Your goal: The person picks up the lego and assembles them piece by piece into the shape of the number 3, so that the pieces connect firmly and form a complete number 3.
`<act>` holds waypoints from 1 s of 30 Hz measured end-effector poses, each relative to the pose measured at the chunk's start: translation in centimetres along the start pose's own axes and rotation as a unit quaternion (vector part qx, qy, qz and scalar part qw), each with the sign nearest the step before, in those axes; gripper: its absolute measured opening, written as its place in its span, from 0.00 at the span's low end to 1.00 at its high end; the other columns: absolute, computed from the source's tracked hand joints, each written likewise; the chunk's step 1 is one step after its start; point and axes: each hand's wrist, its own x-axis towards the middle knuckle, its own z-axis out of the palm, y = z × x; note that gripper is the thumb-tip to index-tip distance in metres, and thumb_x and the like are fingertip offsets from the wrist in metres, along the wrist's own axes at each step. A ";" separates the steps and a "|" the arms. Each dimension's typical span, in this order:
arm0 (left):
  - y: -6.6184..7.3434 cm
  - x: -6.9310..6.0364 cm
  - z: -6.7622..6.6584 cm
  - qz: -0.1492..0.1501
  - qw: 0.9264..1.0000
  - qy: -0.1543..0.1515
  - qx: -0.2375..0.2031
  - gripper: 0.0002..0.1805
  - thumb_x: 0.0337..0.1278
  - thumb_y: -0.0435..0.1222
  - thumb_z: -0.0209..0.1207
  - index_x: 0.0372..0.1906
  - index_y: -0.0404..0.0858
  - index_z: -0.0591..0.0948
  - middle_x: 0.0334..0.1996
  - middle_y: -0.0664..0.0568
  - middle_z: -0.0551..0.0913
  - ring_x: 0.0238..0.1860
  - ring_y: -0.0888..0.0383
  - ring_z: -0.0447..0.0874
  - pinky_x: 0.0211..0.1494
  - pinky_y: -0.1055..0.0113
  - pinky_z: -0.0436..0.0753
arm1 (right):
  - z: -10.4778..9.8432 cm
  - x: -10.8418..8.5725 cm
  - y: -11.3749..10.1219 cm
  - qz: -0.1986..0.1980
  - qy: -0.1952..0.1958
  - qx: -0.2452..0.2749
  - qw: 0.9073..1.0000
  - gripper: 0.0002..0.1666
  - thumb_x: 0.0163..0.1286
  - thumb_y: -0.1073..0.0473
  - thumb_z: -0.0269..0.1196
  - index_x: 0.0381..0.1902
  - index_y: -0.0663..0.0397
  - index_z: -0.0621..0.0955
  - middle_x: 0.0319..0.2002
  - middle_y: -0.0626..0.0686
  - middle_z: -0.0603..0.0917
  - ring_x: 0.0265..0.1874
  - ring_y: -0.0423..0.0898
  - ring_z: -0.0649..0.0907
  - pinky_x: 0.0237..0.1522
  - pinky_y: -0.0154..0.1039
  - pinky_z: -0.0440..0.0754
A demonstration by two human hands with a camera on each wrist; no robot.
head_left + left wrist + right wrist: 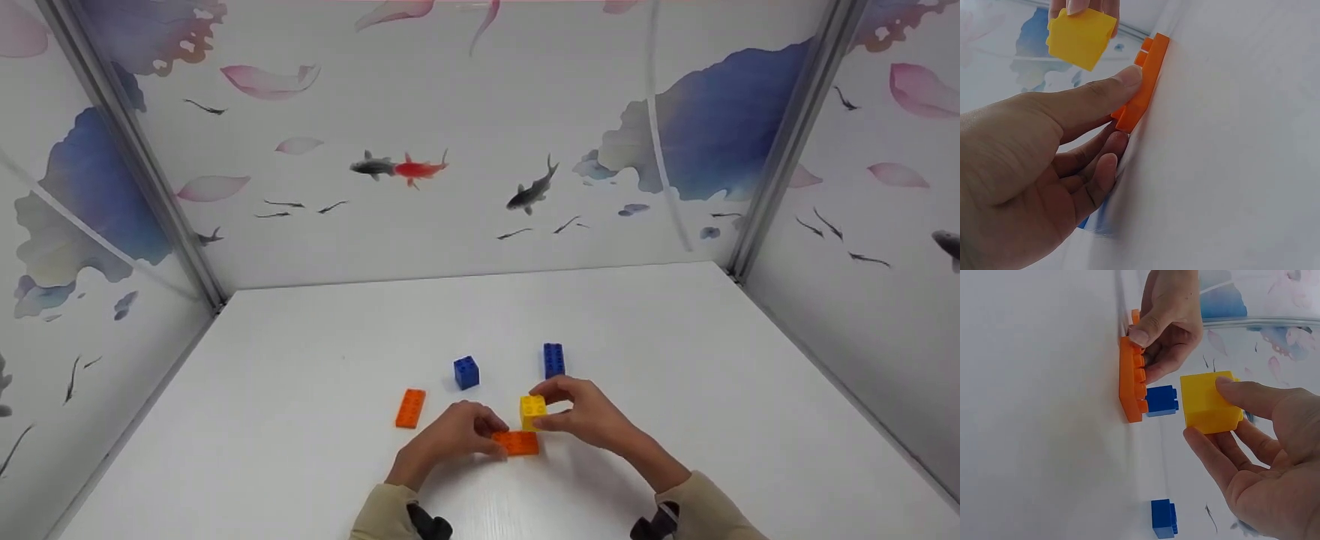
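Observation:
An orange flat building brick [520,443] lies studs up on the white table, and my left hand [459,435] pinches its left end between thumb and fingers. Just above its right end, my right hand [589,415] holds a yellow square building brick [532,412] by its sides. In the right wrist view a gap shows between the yellow brick [1210,402] and the studs of the orange brick [1129,379]. The left wrist view has the left thumb on top of the orange brick [1148,79].
Beyond the hands stand a blue square brick [466,373] and a longer blue brick [553,360], the latter close behind the right hand. A second orange flat brick [410,409] lies left of the left hand. Printed panels [465,112] wall the table [300,352].

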 end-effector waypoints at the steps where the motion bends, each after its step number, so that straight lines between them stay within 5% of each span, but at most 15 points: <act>1: 0.0 0.0 0.0 0.001 1.000 -0.001 -0.001 0.14 0.52 0.41 0.73 0.45 0.47 0.88 0.39 0.57 0.87 0.40 0.57 0.79 0.56 0.58 0.83 | 0.2 0.0 0.1 0.003 -0.003 0.001 1.000 0.21 0.60 0.57 0.74 0.50 0.54 0.83 0.50 0.53 0.86 0.51 0.51 0.83 0.55 0.46 0.85; 18: -0.2 -0.1 -0.1 0.014 1.000 -0.004 -0.023 0.14 0.52 0.40 0.74 0.45 0.43 0.88 0.38 0.55 0.87 0.39 0.57 0.79 0.55 0.58 0.83 | 0.9 0.5 0.6 0.014 -0.065 -0.025 0.997 0.16 0.59 0.60 0.74 0.45 0.51 0.84 0.47 0.51 0.87 0.46 0.46 0.84 0.54 0.44 0.86; 30: 0.1 0.0 0.2 -0.009 1.000 0.003 -0.027 0.13 0.52 0.38 0.73 0.44 0.44 0.89 0.38 0.56 0.87 0.39 0.56 0.80 0.56 0.59 0.84 | 0.5 0.7 0.6 -0.001 -0.079 -0.045 0.996 0.14 0.59 0.63 0.74 0.43 0.50 0.84 0.46 0.50 0.87 0.47 0.48 0.85 0.54 0.48 0.86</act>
